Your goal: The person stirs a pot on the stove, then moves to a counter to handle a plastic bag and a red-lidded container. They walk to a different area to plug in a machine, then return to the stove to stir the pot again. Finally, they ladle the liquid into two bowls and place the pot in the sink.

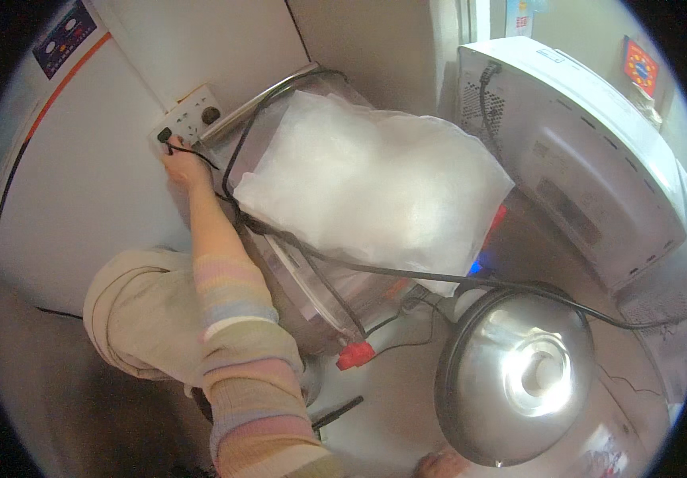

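Note:
My left hand (185, 164), in a striped knitted sleeve, reaches up to a white power strip (191, 113) at the upper left. Its fingers are closed about a black plug (164, 135) at the strip's near end, and their tips are partly hidden. A thin black cord (197, 154) runs from the plug across the hand. Farther along the strip sits a second, round dark plug (210, 115). At the bottom edge shows a blurred bit of my right hand (442, 465); what it touches is out of view.
White plastic sheeting (367, 185) covers a clear box with red clips (355, 355). A thick black cable (379, 272) crosses it. A shiny metal lid (516, 376) lies right, below a white microwave-like appliance (564, 161). A white appliance (98, 179) stands left, beside beige cloth (146, 316).

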A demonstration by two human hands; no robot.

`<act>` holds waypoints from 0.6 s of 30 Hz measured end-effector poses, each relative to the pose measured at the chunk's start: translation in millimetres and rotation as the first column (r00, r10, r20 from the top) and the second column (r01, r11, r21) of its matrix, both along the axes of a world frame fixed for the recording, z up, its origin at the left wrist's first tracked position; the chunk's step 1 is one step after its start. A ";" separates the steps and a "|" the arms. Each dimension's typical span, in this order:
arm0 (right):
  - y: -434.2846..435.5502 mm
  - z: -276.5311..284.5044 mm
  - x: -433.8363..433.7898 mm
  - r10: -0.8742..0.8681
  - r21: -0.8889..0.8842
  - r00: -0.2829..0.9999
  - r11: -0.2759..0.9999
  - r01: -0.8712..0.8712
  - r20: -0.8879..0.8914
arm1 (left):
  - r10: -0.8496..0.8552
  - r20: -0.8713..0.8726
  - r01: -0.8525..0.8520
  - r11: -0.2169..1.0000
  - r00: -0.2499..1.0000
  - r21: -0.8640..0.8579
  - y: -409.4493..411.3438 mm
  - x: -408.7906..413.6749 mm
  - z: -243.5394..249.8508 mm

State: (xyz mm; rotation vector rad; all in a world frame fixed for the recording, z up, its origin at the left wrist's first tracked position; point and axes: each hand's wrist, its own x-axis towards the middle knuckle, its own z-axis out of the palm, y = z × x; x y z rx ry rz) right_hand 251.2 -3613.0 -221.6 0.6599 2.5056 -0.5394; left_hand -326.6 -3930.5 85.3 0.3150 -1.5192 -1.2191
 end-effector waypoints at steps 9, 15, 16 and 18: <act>-14.1 -25.7 19.7 0.216 0.494 0.851 0.867 0.058 -0.479 | 0.492 0.191 -0.488 0.870 0.849 -0.070 -13.6 19.1 -22.8; -21.6 -17.7 14.8 -0.146 0.199 0.975 0.964 0.179 -0.170 | 0.657 0.408 -0.671 0.729 0.634 -0.132 11.9 49.9 -27.0; -19.0 -23.5 20.3 -0.119 0.203 0.974 0.966 0.158 -0.190 | 0.666 0.397 -0.664 0.729 0.631 -0.167 6.1 53.5 -23.6; -13.2 -47.3 28.8 -0.090 0.217 0.970 0.966 0.140 -0.227 | 0.608 0.349 -0.607 0.784 0.713 -0.126 11.2 58.2 -16.6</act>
